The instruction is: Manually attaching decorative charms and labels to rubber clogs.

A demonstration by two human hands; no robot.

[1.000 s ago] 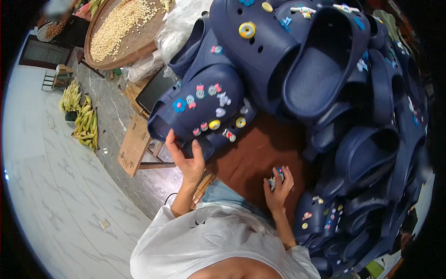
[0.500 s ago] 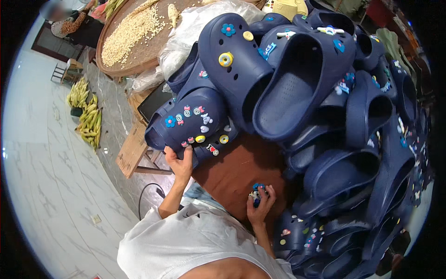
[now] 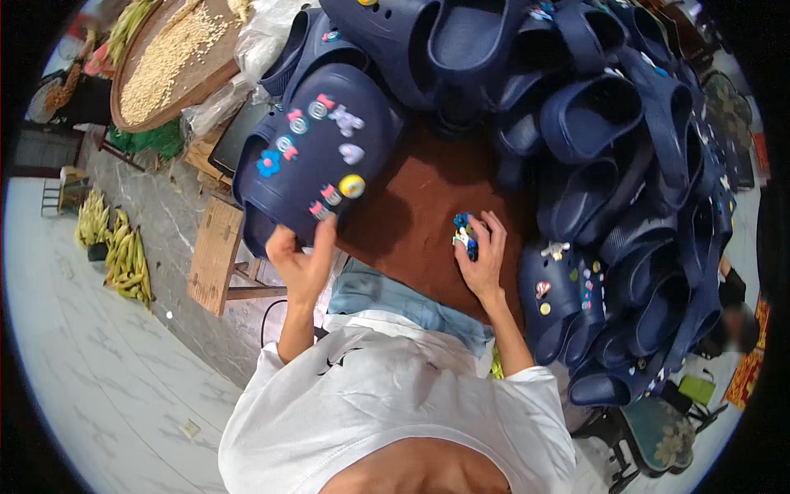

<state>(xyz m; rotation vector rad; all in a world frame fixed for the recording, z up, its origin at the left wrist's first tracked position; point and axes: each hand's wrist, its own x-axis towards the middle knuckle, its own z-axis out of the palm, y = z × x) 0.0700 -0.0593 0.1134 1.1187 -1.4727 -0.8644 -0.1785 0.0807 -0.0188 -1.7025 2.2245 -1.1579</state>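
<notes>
My left hand [image 3: 298,262] grips the lower edge of a navy foam clog [image 3: 319,160]. The clog's upper faces me and carries charms: pink-and-white candies, a blue flower, a white bear, a pale heart and a yellow ring. Part of another navy clog [image 3: 260,230] shows just below and behind it. Over the brown table cover [image 3: 420,185], my right hand [image 3: 487,259] is curled around a small bunch of charms [image 3: 464,232], blue, white and yellow. Its fingers partly hide them.
A large heap of navy clogs [image 3: 592,119] curves around the table's far and right sides. At the left stands a wooden bench [image 3: 216,257]. Beyond it are a round tray [image 3: 136,123] of corn kernels and corn cobs [image 3: 127,259] on the floor. A person [image 3: 728,325] is at the right edge.
The view has shifted, so the heap sits higher in the picture. The clog in my left hand looks larger and turned more toward me. My right hand still holds the charms.
</notes>
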